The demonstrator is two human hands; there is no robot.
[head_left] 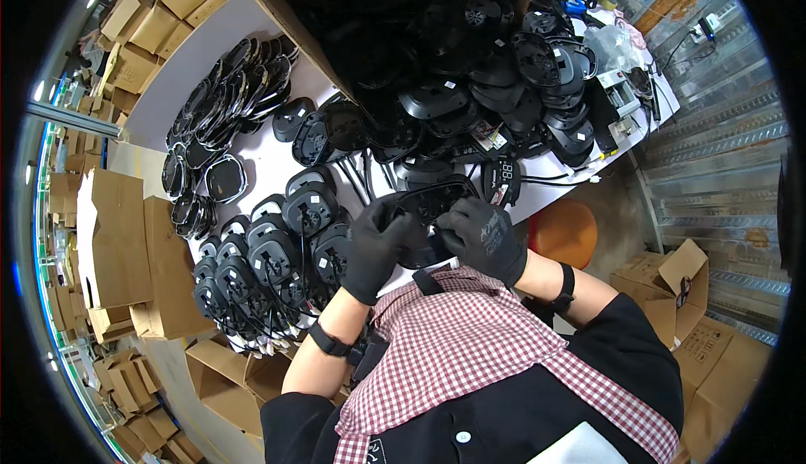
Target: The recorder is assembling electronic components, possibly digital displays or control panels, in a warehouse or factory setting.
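Note:
Both my hands wear black gloves and meet at the table's near edge. Between them is a black plastic housing [432, 201], tilted, its hollow side partly in sight. My left hand [376, 244] is closed on the housing's left side, fingers curled. On the other side, my right hand [484, 235] grips its right edge with bent fingers. The gloves hide much of the housing's lower part. Just beyond my right hand lies a black display unit [504, 177] with a cable. Black cables [359, 180] lie beyond my left hand.
Rows of assembled black units [273, 256] fill the table on the left, with stacked dark rimmed frames [225, 178] behind them. A big carton [290, 10] of black shells stands ahead. More shells [567, 99] pile at right. An orange stool [564, 233] and cartons [659, 283] stand beside the table.

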